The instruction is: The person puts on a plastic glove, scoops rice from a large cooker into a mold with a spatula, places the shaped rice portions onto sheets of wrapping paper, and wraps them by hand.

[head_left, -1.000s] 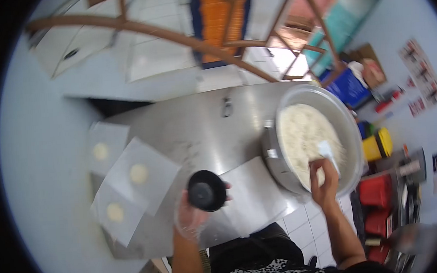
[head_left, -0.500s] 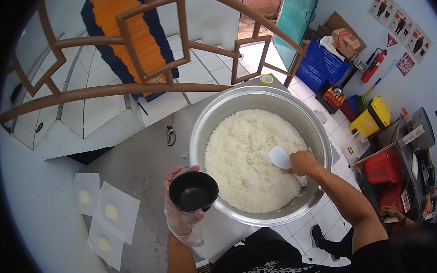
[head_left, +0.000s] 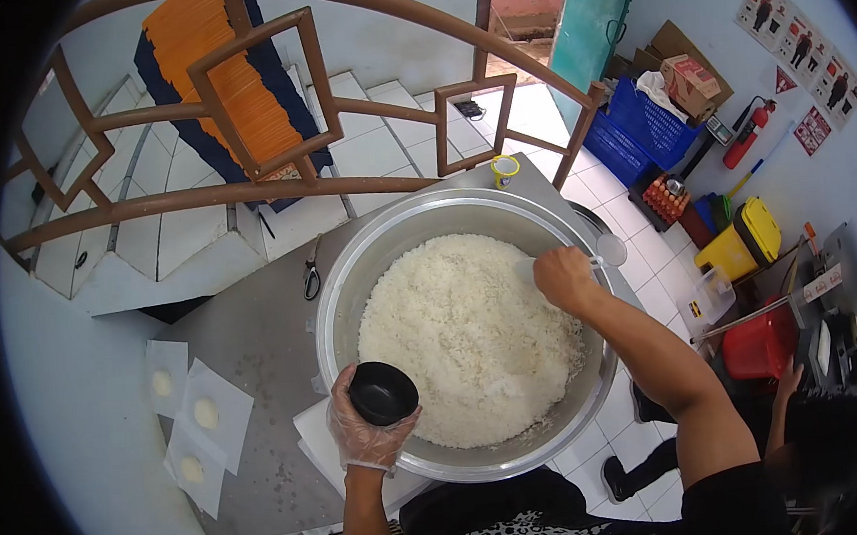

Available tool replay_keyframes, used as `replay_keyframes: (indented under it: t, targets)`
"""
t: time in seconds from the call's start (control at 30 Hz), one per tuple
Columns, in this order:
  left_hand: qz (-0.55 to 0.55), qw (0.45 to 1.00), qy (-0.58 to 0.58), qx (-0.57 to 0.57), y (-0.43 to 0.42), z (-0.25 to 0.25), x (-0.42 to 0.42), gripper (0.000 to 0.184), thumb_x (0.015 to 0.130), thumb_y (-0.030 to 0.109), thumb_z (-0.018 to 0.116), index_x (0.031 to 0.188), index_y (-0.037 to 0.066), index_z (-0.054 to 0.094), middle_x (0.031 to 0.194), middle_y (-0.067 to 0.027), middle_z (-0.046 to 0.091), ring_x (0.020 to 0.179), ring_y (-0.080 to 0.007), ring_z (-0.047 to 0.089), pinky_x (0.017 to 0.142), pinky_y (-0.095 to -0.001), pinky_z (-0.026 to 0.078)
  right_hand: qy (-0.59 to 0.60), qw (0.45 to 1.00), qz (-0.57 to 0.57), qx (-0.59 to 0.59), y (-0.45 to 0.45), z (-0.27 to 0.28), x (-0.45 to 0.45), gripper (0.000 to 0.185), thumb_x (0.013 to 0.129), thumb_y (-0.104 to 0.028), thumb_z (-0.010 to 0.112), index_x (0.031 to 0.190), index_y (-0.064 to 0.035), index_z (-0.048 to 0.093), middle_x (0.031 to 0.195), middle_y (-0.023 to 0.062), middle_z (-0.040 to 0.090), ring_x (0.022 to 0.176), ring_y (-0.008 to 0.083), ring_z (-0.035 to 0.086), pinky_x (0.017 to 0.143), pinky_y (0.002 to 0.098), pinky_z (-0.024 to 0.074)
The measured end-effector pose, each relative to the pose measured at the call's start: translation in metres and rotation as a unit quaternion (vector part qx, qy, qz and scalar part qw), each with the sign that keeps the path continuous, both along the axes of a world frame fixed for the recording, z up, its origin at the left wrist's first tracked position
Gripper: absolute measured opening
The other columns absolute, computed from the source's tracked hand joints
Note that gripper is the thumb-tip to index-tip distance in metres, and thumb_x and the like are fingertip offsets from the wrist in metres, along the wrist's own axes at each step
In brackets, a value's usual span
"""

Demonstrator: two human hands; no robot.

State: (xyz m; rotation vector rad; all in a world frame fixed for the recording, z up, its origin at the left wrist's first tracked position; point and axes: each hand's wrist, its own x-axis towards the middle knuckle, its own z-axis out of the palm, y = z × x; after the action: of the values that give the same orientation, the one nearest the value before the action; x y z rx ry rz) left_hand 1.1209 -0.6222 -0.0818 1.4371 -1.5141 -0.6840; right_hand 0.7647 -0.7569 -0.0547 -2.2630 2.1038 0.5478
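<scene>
My left hand [head_left: 368, 438], in a clear plastic glove, grips a small black bowl [head_left: 383, 393] at the pot's near left rim. The bowl's inside looks dark and bare. My bare right hand [head_left: 565, 277] is closed around a white rice paddle [head_left: 526, 270] over the far right of the rice; my fingers hide much of the paddle. A large metal pot [head_left: 337, 302] holds a broad mass of cooked white rice [head_left: 462, 334]. To the left lie white paper sheets [head_left: 226, 407] with small flat rounds of rice [head_left: 206, 412] on them.
Scissors [head_left: 312, 280] and a yellow-rimmed item [head_left: 505, 168] lie on the grey table [head_left: 256, 327]. White sheets [head_left: 313, 433] sit under my left arm. A brown railing [head_left: 374, 178] borders the far side. Another person [head_left: 832, 439] stands at the right near a red container [head_left: 757, 341].
The view has shifted. My right hand has moved with the paddle toward the pot's far right side. The black bowl has come closer, now overlapping the pot's near left rim.
</scene>
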Motion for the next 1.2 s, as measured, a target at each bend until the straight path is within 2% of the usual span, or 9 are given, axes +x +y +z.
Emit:
replay_keyframes:
  t: [0.1, 0.3, 0.37, 0.57, 0.73, 0.8, 0.9, 1.0, 1.2]
  targets:
    - [0.004, 1.0, 0.001, -0.016, 0.0, -0.012, 0.001, 0.103, 0.055, 0.026, 0.1, 0.141, 0.01, 0.045, 0.12, -0.0136, 0.061, 0.11, -0.0291, 0.064, 0.097, -0.041, 0.054, -0.027, 0.999, -0.01, 0.042, -0.018, -0.008, 0.005, 0.019, 0.086, -0.009, 0.062, 0.091, -0.0066, 0.08, 0.095, 0.0157, 0.077, 0.092, 0.0308, 0.076, 0.076, 0.04, 0.0587]
    - [0.001, 0.999, -0.017, -0.027, 0.001, -0.008, -0.002, 0.106, 0.056, 0.023, 0.099, 0.144, 0.01, 0.042, 0.123, -0.0121, 0.061, 0.112, -0.0264, 0.064, 0.1, -0.039, 0.053, -0.1, 0.993, -0.057, 0.03, 0.003, -0.035, 0.017, 0.021, 0.088, -0.01, 0.061, 0.1, 0.0008, 0.074, 0.091, 0.0201, 0.076, 0.087, 0.0321, 0.076, 0.071, 0.0423, 0.0602]
    - [0.008, 0.999, -0.012, -0.033, 0.001, -0.008, -0.003, 0.105, 0.056, 0.026, 0.1, 0.142, 0.008, 0.044, 0.121, -0.0134, 0.062, 0.11, -0.0288, 0.064, 0.097, -0.0408, 0.054, -0.054, 0.997, 0.033, -0.044, 0.029, -0.039, 0.041, 0.016, 0.088, -0.009, 0.061, 0.096, 0.0022, 0.069, 0.082, 0.0194, 0.075, 0.077, 0.0316, 0.076, 0.065, 0.0403, 0.06]
    - [0.0, 0.999, 0.008, -0.039, 0.002, -0.005, -0.002, 0.105, 0.055, 0.03, 0.1, 0.141, 0.006, 0.045, 0.118, -0.0143, 0.064, 0.106, -0.0303, 0.066, 0.095, -0.0421, 0.055, -0.049, 0.991, 0.126, -0.019, 0.055, -0.02, 0.064, 0.011, 0.087, -0.007, 0.059, 0.093, 0.0003, 0.064, 0.074, 0.0157, 0.073, 0.069, 0.0315, 0.075, 0.06, 0.0388, 0.0592]
    - [-0.013, 0.999, -0.021, -0.035, 0.002, -0.003, 0.003, 0.105, 0.055, 0.033, 0.1, 0.14, 0.006, 0.045, 0.119, -0.0144, 0.064, 0.108, -0.0301, 0.066, 0.096, -0.042, 0.054, -0.049, 0.99, 0.088, -0.103, -0.039, 0.008, 0.042, 0.02, 0.088, -0.006, 0.056, 0.099, 0.0027, 0.07, 0.08, 0.0178, 0.075, 0.071, 0.0335, 0.075, 0.062, 0.0427, 0.0599]
    - [-0.016, 0.999, -0.017, -0.023, 0.0, -0.008, 0.005, 0.106, 0.054, 0.033, 0.101, 0.141, 0.007, 0.045, 0.122, -0.0135, 0.062, 0.11, -0.0294, 0.065, 0.097, -0.0411, 0.054, -0.04, 0.991, 0.097, -0.087, -0.083, -0.031, 0.035, 0.02, 0.088, -0.006, 0.055, 0.097, 0.0035, 0.071, 0.084, 0.0197, 0.075, 0.074, 0.0346, 0.075, 0.064, 0.0433, 0.0604]
    - [-0.028, 0.998, -0.051, -0.038, -0.003, 0.003, 0.005, 0.105, 0.054, 0.034, 0.1, 0.139, 0.005, 0.046, 0.121, -0.0138, 0.063, 0.108, -0.0302, 0.066, 0.095, -0.0419, 0.054, -0.059, 0.993, 0.09, -0.046, -0.095, -0.043, 0.042, 0.019, 0.09, -0.007, 0.054, 0.095, 0.0035, 0.07, 0.088, 0.02, 0.075, 0.077, 0.0346, 0.075, 0.067, 0.0423, 0.0608]
    - [-0.016, 0.991, -0.105, -0.083, -0.005, 0.01, 0.004, 0.102, 0.055, 0.034, 0.1, 0.137, 0.003, 0.047, 0.113, -0.0164, 0.067, 0.101, -0.0343, 0.069, 0.089, -0.044, 0.056, -0.037, 0.992, 0.12, -0.028, -0.07, -0.055, 0.057, 0.017, 0.091, -0.008, 0.054, 0.096, 0.0025, 0.068, 0.087, 0.0181, 0.076, 0.078, 0.0339, 0.076, 0.068, 0.0405, 0.0608]
    - [-0.021, 0.994, -0.066, -0.082, -0.007, 0.01, 0.007, 0.099, 0.056, 0.034, 0.099, 0.136, 0.004, 0.048, 0.111, -0.0155, 0.069, 0.097, -0.034, 0.07, 0.086, -0.0444, 0.057, -0.007, 0.984, 0.175, 0.039, -0.008, -0.034, 0.07, 0.016, 0.091, -0.008, 0.054, 0.099, 0.0008, 0.065, 0.079, 0.0161, 0.074, 0.077, 0.034, 0.076, 0.064, 0.041, 0.0595]
